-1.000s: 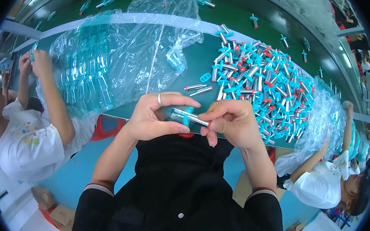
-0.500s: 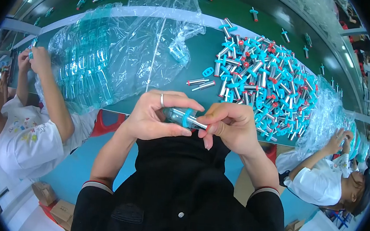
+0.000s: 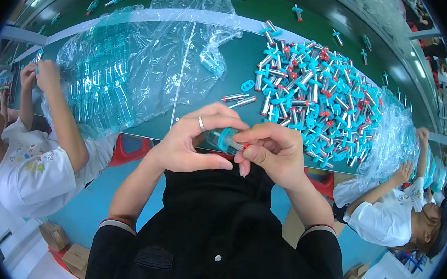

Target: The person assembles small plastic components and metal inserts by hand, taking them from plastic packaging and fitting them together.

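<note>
Between my hands is a small syringe-like piece: a clear plastic barrel (image 3: 212, 137) with a teal collar (image 3: 225, 139) and a metal tube ending in red. My left hand (image 3: 192, 139), a ring on one finger, curves loosely around the clear barrel; its thumb is stretched out below, apart from the piece. Some of its fingers are hidden behind. My right hand (image 3: 277, 151) pinches the red-tipped metal end between thumb and fingers. Beyond it lies a large heap of similar metal tubes (image 3: 311, 88) with teal collars and red ends. Two loose tubes (image 3: 243, 101) lie beside the heap.
Clear plastic bags (image 3: 96, 85) holding rows of teal-tinted pieces cover the table's left. Another bag (image 3: 397, 137) borders the heap on the right. Past a pale rail (image 3: 186, 16), scattered pieces lie on a green belt (image 3: 276, 4). Co-workers in white shirts (image 3: 38, 161) sit on both sides.
My left index finger has lifted and its grip has loosened, leaving a gap above the thumb. The piece tilts more downward to the right. The right co-worker's one hand has risen.
</note>
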Demonstrator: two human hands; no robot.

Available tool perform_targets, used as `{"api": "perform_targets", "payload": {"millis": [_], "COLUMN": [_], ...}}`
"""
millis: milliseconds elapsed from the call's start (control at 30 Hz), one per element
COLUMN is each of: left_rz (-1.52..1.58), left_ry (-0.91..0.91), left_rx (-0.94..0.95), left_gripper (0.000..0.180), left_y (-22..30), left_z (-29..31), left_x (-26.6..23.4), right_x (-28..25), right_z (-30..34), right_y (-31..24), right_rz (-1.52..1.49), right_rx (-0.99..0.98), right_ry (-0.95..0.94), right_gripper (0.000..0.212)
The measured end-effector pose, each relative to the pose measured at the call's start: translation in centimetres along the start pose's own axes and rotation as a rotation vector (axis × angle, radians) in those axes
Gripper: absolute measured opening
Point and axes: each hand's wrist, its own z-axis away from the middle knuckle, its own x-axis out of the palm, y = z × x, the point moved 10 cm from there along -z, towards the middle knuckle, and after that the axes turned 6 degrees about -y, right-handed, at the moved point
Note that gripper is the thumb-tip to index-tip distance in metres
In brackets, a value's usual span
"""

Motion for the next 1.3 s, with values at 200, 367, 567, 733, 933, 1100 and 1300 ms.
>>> {"api": "perform_targets", "payload": {"millis": [200, 367, 567, 733, 933, 1100, 1300], "left_rz": [-0.171, -0.128, -0.063, 0.070, 0.009, -0.138, -0.868], "left_ry": [0.022, 0.064, 0.088, 0.183, 0.223, 0.219, 0.669], "left_rx": [-0.049, -0.024, -0.055, -0.088, -0.020, -0.042, -0.186], "left_gripper": [0.046, 0.041, 0.039, 0.042, 0.043, 0.039, 0.045], "left_y": [-1.2, -2.4, -3.4, -4.6, -4.3, -3.0, 1.3], "left_z": [0.0, 0.3, 0.8, 1.4, 1.9, 2.1, 6.6], "left_x": [-0.2, -0.3, 0.4, 1.2, 0.5, -0.8, -10.5], "right_x": [0.2, 0.8, 1.5, 1.6, 2.0, 2.5, -4.1], "right_z": [0.7, 0.9, 1.0, 1.3, 0.4, -0.7, -5.8], "right_y": [-2.2, -3.5, -4.1, -4.3, -3.9, -4.4, -9.2], "right_rz": [0.469, 0.776, 0.943, 0.976, 0.964, 1.039, 1.167], "right_rx": [-0.139, -0.278, -0.384, -0.471, -0.413, -0.357, -0.222], "right_ry": [0.172, 0.261, 0.280, 0.329, 0.283, 0.195, 0.398], "right_gripper": [0.032, 0.032, 0.026, 0.022, 0.021, 0.020, 0.009]}}
